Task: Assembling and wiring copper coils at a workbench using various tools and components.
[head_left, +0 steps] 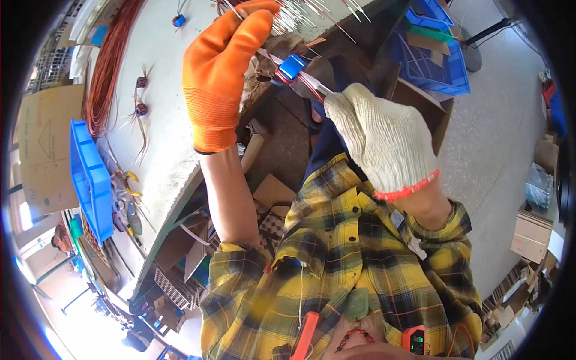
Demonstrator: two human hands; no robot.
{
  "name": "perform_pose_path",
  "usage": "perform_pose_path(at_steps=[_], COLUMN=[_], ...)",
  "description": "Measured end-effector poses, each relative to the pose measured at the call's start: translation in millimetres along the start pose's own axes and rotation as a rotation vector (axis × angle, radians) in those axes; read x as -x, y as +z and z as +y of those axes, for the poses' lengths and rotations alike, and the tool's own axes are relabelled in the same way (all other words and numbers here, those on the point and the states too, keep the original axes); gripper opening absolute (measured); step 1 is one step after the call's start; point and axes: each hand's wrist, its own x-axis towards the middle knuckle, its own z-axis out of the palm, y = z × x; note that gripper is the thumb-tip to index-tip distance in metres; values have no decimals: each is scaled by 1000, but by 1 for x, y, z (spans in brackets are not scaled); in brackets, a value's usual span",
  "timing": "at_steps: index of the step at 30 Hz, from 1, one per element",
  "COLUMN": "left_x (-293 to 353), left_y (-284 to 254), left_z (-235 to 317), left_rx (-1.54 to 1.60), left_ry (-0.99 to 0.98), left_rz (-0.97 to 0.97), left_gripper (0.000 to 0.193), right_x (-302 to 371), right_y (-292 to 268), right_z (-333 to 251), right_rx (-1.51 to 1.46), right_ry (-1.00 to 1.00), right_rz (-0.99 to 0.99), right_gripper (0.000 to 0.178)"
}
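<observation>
My left hand (pixel 223 69), in an orange coated glove, is closed near the table's edge. A thin silvery wire or rod (pixel 233 8) shows at its fingertips; its kind is hard to tell. My right hand (pixel 387 135), in a white knit glove with a red cuff, grips the leads (pixel 314 85) of a small wire-wound coil (pixel 292 67) with a bright blue band. The coil hangs between my hands, tilted, beyond the table's edge. A bundle of thin cut wires (pixel 294 17) with pale ends lies beyond it.
On the pale table (pixel 165 90) lie a blue coil (pixel 178 21), two dark coils (pixel 141 110), a long hank of reddish wire (pixel 108 72) and yellow-handled pliers (pixel 131 183). A blue tray (pixel 91 180) stands at left. Blue crates (pixel 429 63) and cardboard boxes are at right.
</observation>
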Motion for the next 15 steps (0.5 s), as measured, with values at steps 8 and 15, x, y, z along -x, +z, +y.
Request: perform_pose_path(at_steps=[8, 15], left_x=[21, 37], left_y=[13, -9], left_z=[-5, 37], left_rx=[-28, -1061], left_ry=[75, 970], left_rz=[147, -337], left_gripper=[24, 45], right_x=[49, 183], right_y=[19, -43], right_z=[33, 131], right_rx=[-751, -242], right_ry=[157, 605], right_rz=[-314, -457], right_gripper=[36, 21])
